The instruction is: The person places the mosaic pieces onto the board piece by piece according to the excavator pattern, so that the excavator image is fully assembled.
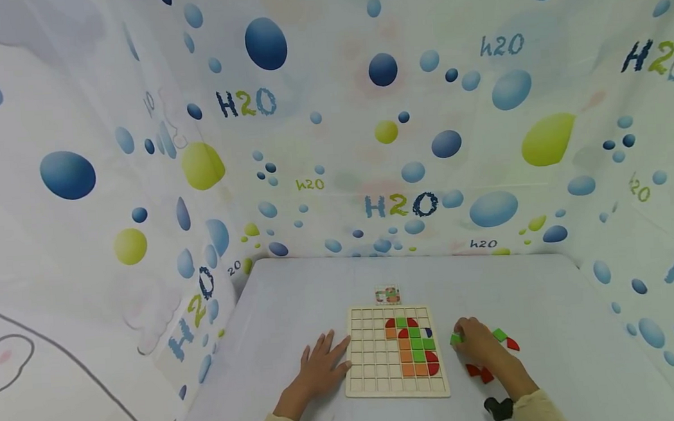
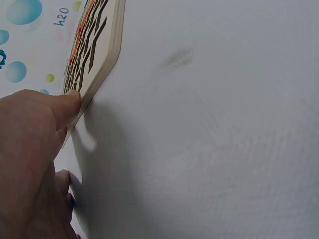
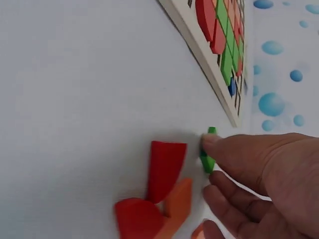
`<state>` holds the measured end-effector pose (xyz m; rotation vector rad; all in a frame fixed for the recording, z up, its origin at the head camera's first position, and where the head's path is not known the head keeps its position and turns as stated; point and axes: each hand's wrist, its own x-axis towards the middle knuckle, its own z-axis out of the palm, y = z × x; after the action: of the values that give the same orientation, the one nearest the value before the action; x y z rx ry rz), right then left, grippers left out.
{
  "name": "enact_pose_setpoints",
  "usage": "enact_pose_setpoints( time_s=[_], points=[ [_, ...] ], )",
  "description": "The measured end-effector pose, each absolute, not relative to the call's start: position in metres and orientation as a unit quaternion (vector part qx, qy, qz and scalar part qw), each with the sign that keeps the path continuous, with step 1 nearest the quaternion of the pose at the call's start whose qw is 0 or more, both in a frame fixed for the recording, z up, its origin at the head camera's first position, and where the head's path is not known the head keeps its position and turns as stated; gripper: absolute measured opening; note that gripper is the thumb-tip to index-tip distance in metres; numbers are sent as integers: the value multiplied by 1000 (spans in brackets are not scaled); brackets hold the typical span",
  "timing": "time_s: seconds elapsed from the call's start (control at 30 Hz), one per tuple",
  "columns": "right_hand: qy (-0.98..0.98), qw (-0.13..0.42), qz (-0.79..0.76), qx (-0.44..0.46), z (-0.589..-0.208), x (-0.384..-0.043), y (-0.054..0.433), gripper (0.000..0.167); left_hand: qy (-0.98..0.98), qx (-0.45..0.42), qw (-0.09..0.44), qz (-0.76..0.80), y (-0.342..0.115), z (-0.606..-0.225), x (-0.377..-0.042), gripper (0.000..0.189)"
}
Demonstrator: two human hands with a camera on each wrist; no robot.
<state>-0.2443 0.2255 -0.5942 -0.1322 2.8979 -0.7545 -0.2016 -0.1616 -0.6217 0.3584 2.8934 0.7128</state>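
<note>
A wooden grid board (image 1: 397, 396) lies on the table, its right part filled with red, green, orange and blue pieces. My left hand (image 1: 321, 369) is spread flat beside the board's left edge; in the left wrist view its thumb (image 2: 67, 107) touches that edge. To the right of the board, my right hand (image 1: 480, 343) pinches a green square piece (image 3: 208, 162) between thumb and fingers, low over the table. Near that hand lie red curved pieces (image 3: 167, 169) and an orange piece (image 3: 179, 203), partly overlapping in the right wrist view.
Behind the board lies a small pattern card (image 1: 387, 294). Another green piece (image 1: 499, 334) and a red piece (image 1: 512, 343) are beyond my right hand. The white table (image 1: 296, 303) meets a patterned curtain (image 1: 333, 140) at its back and sides.
</note>
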Motion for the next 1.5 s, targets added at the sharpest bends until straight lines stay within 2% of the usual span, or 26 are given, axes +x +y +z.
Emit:
enact_pose_setpoints(
  time_s=[0.3, 0.83, 1.5],
  points=[
    [962, 26, -264, -62, -606, -245, 230, 22, 962, 123, 78, 232, -164, -620, -203, 60],
    [951, -9, -306, -38, -628, -278, 210, 22, 963, 113, 80, 232, -162, -621, -204, 60],
    [945, -17, -324, -34, -607, -286, 188, 26, 964, 113, 72, 228, -162, -629, -206, 61]
  ],
)
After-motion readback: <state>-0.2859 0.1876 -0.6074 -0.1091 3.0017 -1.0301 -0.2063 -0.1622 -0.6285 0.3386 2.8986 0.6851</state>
